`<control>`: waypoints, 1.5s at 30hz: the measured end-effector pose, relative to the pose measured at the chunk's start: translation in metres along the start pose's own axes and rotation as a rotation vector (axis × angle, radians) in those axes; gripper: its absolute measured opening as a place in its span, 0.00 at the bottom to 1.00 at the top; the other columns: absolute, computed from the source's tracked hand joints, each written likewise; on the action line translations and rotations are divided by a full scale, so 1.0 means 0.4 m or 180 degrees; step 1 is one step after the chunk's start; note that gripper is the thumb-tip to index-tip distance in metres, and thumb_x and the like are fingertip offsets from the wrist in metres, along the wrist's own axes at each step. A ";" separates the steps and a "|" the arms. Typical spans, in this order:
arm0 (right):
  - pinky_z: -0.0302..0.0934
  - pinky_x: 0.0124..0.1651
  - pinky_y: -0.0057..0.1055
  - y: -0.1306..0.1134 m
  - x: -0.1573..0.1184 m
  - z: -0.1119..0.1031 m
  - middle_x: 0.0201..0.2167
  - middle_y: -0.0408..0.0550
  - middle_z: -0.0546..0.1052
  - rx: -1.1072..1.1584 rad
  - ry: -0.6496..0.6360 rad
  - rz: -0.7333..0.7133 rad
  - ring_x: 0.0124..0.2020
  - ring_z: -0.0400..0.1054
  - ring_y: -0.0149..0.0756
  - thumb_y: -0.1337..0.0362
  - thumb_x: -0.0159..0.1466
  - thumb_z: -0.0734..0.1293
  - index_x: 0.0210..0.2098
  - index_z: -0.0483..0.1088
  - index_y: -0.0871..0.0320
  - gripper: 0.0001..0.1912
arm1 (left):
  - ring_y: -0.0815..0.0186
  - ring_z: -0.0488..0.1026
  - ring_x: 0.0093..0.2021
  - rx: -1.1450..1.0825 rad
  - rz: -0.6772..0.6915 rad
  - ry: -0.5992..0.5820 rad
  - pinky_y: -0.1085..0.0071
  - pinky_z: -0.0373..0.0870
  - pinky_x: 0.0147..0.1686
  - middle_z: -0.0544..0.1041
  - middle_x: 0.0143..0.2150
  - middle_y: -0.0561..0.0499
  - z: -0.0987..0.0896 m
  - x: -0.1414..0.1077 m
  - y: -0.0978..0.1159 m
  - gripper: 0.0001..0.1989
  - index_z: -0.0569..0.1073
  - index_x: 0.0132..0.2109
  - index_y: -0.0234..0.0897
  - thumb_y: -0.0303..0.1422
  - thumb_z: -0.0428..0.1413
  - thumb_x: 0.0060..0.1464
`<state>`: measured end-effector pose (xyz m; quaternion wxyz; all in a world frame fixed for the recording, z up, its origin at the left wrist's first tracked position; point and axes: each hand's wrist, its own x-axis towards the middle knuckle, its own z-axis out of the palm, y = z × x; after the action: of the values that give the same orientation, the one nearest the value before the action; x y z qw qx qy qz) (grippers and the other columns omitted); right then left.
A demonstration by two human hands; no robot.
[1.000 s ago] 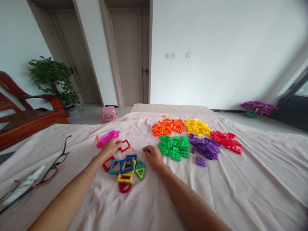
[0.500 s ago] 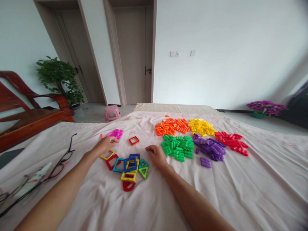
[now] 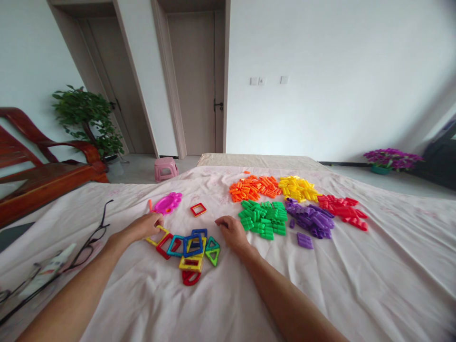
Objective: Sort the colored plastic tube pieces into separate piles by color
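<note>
My left hand [image 3: 147,225] has its fingers closed at the upper edge of a yellow square magnetic tile [image 3: 153,242], just in front of a pink flower-shaped plastic tray [image 3: 167,203]. This yellow tile adjoins a cluster of magnetic tiles: a red square [image 3: 163,249], a light-blue square [image 3: 171,247], a blue square [image 3: 185,246], another yellow tile [image 3: 190,268], green triangles [image 3: 213,256] and a red rounded piece [image 3: 190,280]. Resting on the cloth right of the cluster, my right hand [image 3: 231,230] is curled with nothing visible in it. A red-orange square tile [image 3: 193,213] lies between the hands, farther off.
Piles of orange [image 3: 249,188], yellow [image 3: 297,188], green [image 3: 263,218], purple [image 3: 309,218] and red [image 3: 342,208] plastic pieces lie at the right. Glasses [image 3: 85,249] and a white tube [image 3: 53,266] are at the left. A pink stool [image 3: 166,168] stands beyond the cloth.
My left hand has come back from the pink tray toward me, onto the yellow square tile, which has shifted slightly. The tray now shows more fully. My right hand stays in place.
</note>
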<state>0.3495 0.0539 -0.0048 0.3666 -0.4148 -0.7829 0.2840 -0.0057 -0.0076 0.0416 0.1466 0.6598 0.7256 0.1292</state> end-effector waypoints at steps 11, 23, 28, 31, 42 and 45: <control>0.66 0.50 0.30 0.001 0.002 -0.002 0.41 0.47 0.82 0.0000 -0.0047 0.0021 0.44 0.75 0.37 0.76 0.59 0.62 0.41 0.80 0.57 0.18 | 0.58 0.78 0.44 -0.0313 0.0013 0.0705 0.68 0.70 0.43 0.82 0.48 0.47 0.030 0.020 0.095 0.21 0.75 0.53 0.42 0.42 0.57 0.53; 0.66 0.49 0.30 -0.003 0.003 -0.003 0.42 0.47 0.82 0.0032 -0.0090 0.0060 0.43 0.75 0.37 0.77 0.59 0.62 0.41 0.79 0.56 0.18 | 0.51 0.64 0.67 -0.0280 0.0737 0.0242 0.60 0.56 0.67 0.72 0.65 0.43 0.058 0.049 0.112 0.33 0.75 0.60 0.42 0.35 0.64 0.44; 0.66 0.50 0.31 -0.014 0.001 -0.007 0.41 0.47 0.82 0.0007 -0.0070 0.0067 0.44 0.75 0.38 0.77 0.58 0.62 0.40 0.80 0.56 0.18 | 0.53 0.72 0.59 -0.0278 0.0860 -0.0061 0.65 0.64 0.60 0.78 0.58 0.46 0.046 0.067 0.126 0.30 0.79 0.56 0.46 0.31 0.61 0.43; 0.65 0.50 0.31 -0.019 0.000 -0.010 0.42 0.47 0.82 -0.0019 -0.0078 0.0068 0.44 0.75 0.38 0.77 0.58 0.61 0.40 0.80 0.56 0.19 | 0.52 0.76 0.52 -0.0244 0.0769 -0.0090 0.64 0.69 0.53 0.80 0.50 0.46 0.038 0.068 0.133 0.28 0.80 0.54 0.47 0.33 0.62 0.42; 0.65 0.49 0.29 -0.026 -0.002 -0.012 0.41 0.47 0.82 -0.0060 -0.0083 0.0101 0.44 0.75 0.38 0.77 0.58 0.62 0.40 0.80 0.56 0.18 | 0.54 0.79 0.46 -0.0382 0.0023 0.0480 0.66 0.71 0.44 0.81 0.50 0.39 0.042 0.091 0.181 0.34 0.73 0.58 0.32 0.49 0.58 0.49; 0.65 0.49 0.29 -0.023 0.000 -0.011 0.41 0.46 0.82 -0.0057 -0.0104 0.0096 0.44 0.75 0.38 0.77 0.57 0.62 0.40 0.80 0.56 0.19 | 0.50 0.77 0.53 -0.0193 -0.0125 0.0623 0.64 0.69 0.49 0.78 0.56 0.35 0.053 0.114 0.232 0.36 0.70 0.60 0.33 0.52 0.56 0.51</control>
<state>0.3490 0.0500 0.0045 0.3457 -0.4251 -0.7849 0.2892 0.0838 0.0466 0.0555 0.0974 0.6250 0.7450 0.2120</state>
